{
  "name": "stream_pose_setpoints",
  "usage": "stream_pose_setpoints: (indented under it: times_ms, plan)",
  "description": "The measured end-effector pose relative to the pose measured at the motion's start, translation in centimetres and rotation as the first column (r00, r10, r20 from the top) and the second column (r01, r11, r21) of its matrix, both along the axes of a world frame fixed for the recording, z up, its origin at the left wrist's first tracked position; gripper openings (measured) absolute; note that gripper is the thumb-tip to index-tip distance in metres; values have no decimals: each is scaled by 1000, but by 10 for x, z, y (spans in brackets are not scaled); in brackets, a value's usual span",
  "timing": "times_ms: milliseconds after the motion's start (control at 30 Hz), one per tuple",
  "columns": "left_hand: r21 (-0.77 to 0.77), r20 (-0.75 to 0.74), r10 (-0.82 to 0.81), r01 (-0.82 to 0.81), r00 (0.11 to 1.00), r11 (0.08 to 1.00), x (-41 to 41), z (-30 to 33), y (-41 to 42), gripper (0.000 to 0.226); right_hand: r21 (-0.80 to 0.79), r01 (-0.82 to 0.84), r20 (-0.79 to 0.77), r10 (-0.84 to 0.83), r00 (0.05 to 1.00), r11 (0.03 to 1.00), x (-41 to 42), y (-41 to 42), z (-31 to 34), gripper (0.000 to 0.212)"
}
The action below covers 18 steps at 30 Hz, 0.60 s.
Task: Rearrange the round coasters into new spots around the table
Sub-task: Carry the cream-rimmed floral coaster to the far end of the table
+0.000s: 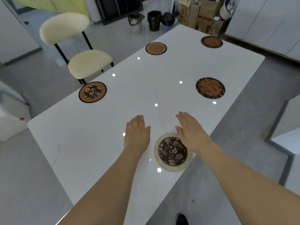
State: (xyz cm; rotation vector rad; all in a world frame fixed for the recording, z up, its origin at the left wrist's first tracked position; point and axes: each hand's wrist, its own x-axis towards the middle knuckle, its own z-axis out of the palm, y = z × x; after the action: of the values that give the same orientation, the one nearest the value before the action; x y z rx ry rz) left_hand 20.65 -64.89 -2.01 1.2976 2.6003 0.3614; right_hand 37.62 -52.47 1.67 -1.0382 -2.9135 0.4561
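Several round coasters lie on a glossy white table. A cream-rimmed dark floral coaster sits near the front right edge. My right hand hovers flat over its upper right rim, holding nothing. My left hand is flat and empty just left of it. A brown floral coaster lies at the left edge, a checker-rimmed coaster far left, a dark orange coaster on the right, and a brown dark-rimmed coaster at the far right corner.
A cream padded chair stands at the table's left side. Bins and cardboard boxes stand beyond the far end. A white jug with a red cap sits on the floor to the left. A dark shoe shows at the bottom.
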Motion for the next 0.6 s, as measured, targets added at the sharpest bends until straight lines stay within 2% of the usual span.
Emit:
stream_pose_setpoints:
  times_ms: [100,167,300,433,600]
  plan:
    - [1,120,151,-152,981,988,18,-3,6,57,-129,24,2,-24,1000,991,9,18,-2,51]
    - [-47,226,277,-274,934,961,29,-11,6,50,-205,47,28,-42,999,978,14,26,-7,50]
    - [-227,472,523,-475,710,850,50,-27,1,16,-395,173,260,-71,963,902,20,32,-27,45]
    - [-284,480,589,-520,650,805,66,-40,-2,23,-426,292,365,-132,922,857,17,18,-45,33]
    - [-280,455,607,-543,651,792,74,-50,-1,17,-360,334,317,-222,922,871,15,11,-62,34]
